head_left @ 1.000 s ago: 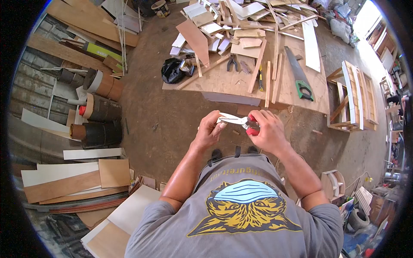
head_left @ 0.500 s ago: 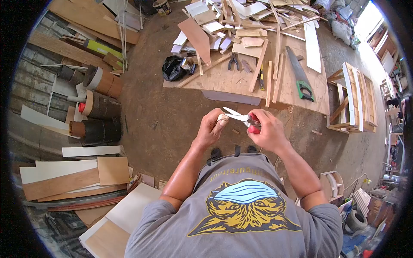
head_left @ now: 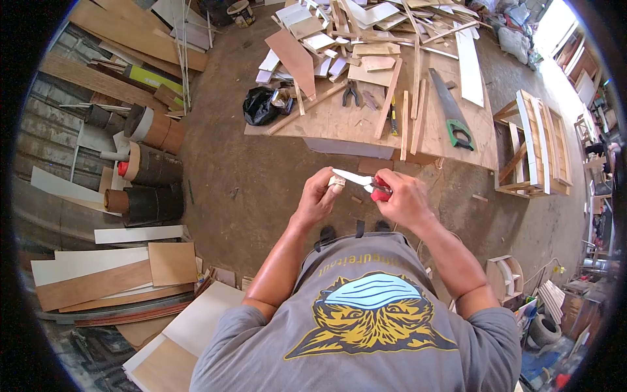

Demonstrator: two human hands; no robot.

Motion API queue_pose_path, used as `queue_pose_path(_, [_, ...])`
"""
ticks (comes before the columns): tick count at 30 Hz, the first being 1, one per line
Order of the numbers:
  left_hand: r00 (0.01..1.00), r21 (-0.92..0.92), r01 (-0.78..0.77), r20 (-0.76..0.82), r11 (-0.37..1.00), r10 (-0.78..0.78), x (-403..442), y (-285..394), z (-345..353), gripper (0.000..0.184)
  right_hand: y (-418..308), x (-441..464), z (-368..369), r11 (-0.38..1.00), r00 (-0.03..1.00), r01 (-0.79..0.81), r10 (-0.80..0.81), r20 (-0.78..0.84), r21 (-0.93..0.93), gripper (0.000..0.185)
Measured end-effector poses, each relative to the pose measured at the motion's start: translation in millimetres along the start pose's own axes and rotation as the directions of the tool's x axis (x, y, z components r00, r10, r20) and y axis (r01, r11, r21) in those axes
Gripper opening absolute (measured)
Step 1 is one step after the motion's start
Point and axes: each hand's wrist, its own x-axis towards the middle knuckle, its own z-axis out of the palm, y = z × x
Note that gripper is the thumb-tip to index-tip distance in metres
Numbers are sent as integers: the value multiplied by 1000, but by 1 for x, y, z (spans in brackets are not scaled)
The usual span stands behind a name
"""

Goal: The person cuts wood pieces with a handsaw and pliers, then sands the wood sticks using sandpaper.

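Red-handled snips (head_left: 356, 178) with pale blades are in my right hand (head_left: 403, 198), whose fingers wrap round the grips. The blades look closed together and point left. My left hand (head_left: 317, 197) pinches a small pale piece (head_left: 336, 181) between thumb and fingers, right at the blade tips. Whether the blades touch the piece is too small to tell. Both hands are held in front of my chest, short of the worktable's near edge.
A wooden worktable (head_left: 313, 129) ahead bears scrap wood, a green-handled saw (head_left: 450, 114), pliers (head_left: 351, 95) and a black bag (head_left: 260, 106). A wooden frame (head_left: 535, 147) stands right. Rolls (head_left: 153, 163) and boards (head_left: 98, 281) lie left.
The snips' blades were apart and have now come together. Their tips have shifted slightly around the small pale piece, while the left hand has stayed almost in place.
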Motion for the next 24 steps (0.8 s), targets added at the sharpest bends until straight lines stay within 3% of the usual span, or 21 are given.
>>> queue_pose_path(4, [988, -163, 148, -15, 975, -153, 3, 14, 2, 41, 3, 6, -1, 983, 982, 16, 19, -186, 181, 38])
queue_pose_path(5, [982, -210, 184, -9, 960, -190, 3, 13, 2, 43, 4, 7, -5, 993, 976, 87, -68, -207, 84, 41])
queue_pose_path(8, [938, -397, 319, 5, 861, -345, 8, 29, 7, 48, 0, 5, -11, 993, 977, 115, -117, -179, -22, 43])
queue_pose_path(9, [943, -422, 296, -17, 857, -333, 11, 29, 10, 46, 1, 5, -10, 994, 978, 111, -112, -177, -14, 43])
queue_pose_path(12, [957, -354, 252, -50, 901, -287, 13, 23, 10, 46, 5, 6, -6, 994, 979, 104, -105, -173, -15, 44])
queue_pose_path(15, [940, -244, 325, -23, 914, -340, 13, 16, 6, 46, 2, 6, -6, 992, 979, 105, -116, -167, -77, 45])
queue_pose_path(24, [955, -242, 276, -44, 930, -295, 12, 10, 8, 45, -6, 7, -3, 971, 965, 109, -154, -212, -211, 47])
